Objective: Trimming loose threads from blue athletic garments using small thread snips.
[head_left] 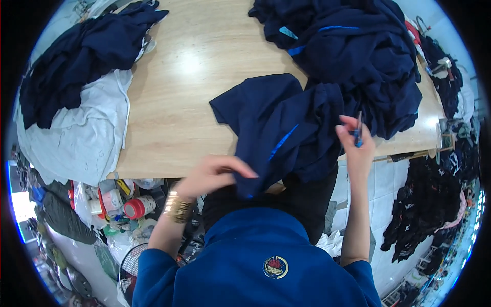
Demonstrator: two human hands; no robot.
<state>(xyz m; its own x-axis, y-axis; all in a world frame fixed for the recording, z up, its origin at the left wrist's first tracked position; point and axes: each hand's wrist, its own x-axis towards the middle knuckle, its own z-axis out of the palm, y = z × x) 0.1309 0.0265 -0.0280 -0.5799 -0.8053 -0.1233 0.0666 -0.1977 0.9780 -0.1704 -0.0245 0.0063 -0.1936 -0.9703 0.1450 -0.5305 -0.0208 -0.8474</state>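
A navy blue garment [286,115] with a bright blue strip lies across the near table edge, its lower part hanging over my lap. At its near left corner my left hand [212,174] holds the cloth, the index finger stretched over the fabric and part of the grip hidden. My right hand [359,153] is raised at the garment's right side. Between its fingers is a small pair of thread snips [359,134], blue at the handle, with the metal tip pointing away from me. The snips appear apart from the cloth.
A large heap of navy garments [363,56] covers the table's far right. More navy cloth [87,56] lies over white fabric [76,138] at the left. Below the wooden table [174,102] are a red-lidded container [139,206] and a wire basket [134,266]. Black clothes [427,204] hang at right.
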